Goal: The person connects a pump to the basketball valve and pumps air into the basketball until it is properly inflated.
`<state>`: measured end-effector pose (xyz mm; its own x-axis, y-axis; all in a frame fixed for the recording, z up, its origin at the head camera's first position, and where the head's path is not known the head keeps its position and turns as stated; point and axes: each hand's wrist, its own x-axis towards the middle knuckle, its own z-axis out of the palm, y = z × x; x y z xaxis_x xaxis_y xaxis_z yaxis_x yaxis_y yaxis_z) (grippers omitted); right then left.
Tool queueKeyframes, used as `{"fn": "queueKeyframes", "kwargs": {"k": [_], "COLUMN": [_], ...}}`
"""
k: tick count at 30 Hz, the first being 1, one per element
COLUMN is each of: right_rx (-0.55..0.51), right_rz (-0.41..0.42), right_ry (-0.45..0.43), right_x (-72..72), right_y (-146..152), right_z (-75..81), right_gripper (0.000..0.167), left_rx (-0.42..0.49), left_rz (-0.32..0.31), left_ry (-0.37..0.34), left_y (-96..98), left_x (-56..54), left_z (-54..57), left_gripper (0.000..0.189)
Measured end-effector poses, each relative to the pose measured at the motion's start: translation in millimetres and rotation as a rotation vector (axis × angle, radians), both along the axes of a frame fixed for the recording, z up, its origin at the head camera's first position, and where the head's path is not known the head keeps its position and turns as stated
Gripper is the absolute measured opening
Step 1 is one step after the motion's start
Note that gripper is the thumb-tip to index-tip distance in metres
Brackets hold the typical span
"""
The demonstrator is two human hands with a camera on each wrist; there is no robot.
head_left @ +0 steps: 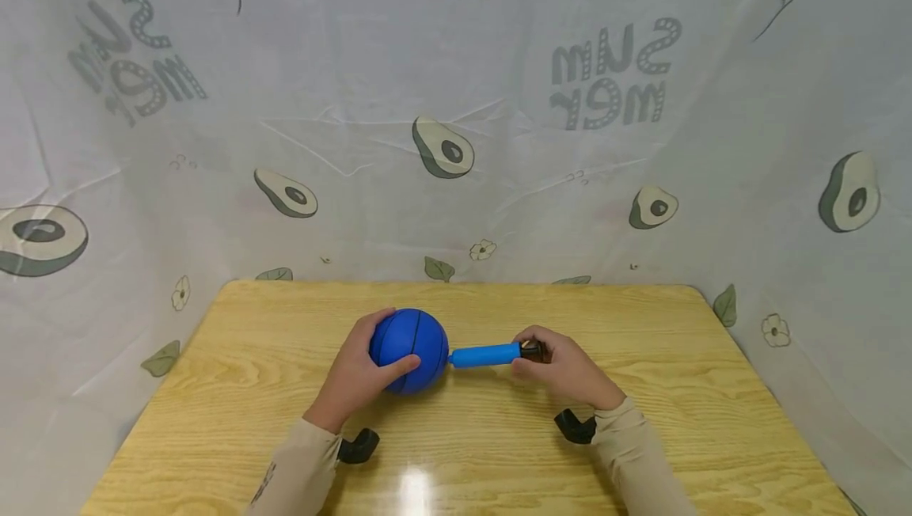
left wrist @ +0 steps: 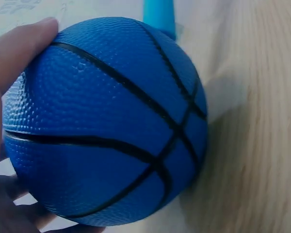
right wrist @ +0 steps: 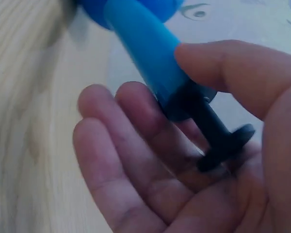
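My left hand (head_left: 359, 373) grips a small blue basketball (head_left: 422, 348) with black seams, thumb on the near side and fingers round the far side. In the left wrist view the ball (left wrist: 102, 121) fills most of the picture. A light-blue hand pump (head_left: 487, 355) lies sideways between my hands, its narrow tip at the ball's right side. My right hand (head_left: 570, 372) pinches the pump's rear end. The right wrist view shows the thumb on the barrel (right wrist: 150, 53), the other fingers half curled beneath, and the short black T-handle (right wrist: 223, 143) over the palm.
Both hands work above a light wooden table (head_left: 456, 453). Black curved wrist mounts (head_left: 359, 446) stick out by each sleeve. Behind the table hangs a pale curtain (head_left: 356, 65) printed with avocados, leaves and lettering; it also runs along both sides.
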<state>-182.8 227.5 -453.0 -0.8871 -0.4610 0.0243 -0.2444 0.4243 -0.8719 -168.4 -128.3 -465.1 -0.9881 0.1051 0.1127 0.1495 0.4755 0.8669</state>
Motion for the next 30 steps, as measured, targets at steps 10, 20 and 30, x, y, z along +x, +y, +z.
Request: {"fn": "queueKeyframes", "kwargs": {"k": [10, 20, 30], "right_rx": [-0.185, -0.164, -0.097], "right_rz": [-0.041, -0.09, -0.091], "right_ry": [-0.103, -0.148, -0.147], "right_x": [-3.3, -2.9, -3.5], "right_y": [4, -4, -5], "right_z": [3.4, -6.7, -10.9], "right_gripper": [0.036, 0.042, 0.048], "left_rx": [0.051, -0.095, -0.112], "left_rz": [-0.038, -0.14, -0.103], "left_ry": [-0.018, 0.129, 0.115], "left_y": [6.6, 4.0, 7.3], "left_x": [-1.9, -3.1, -0.8], "left_z": [-5.1, -4.2, -2.0], "left_gripper": [0.091, 0.075, 0.078]}}
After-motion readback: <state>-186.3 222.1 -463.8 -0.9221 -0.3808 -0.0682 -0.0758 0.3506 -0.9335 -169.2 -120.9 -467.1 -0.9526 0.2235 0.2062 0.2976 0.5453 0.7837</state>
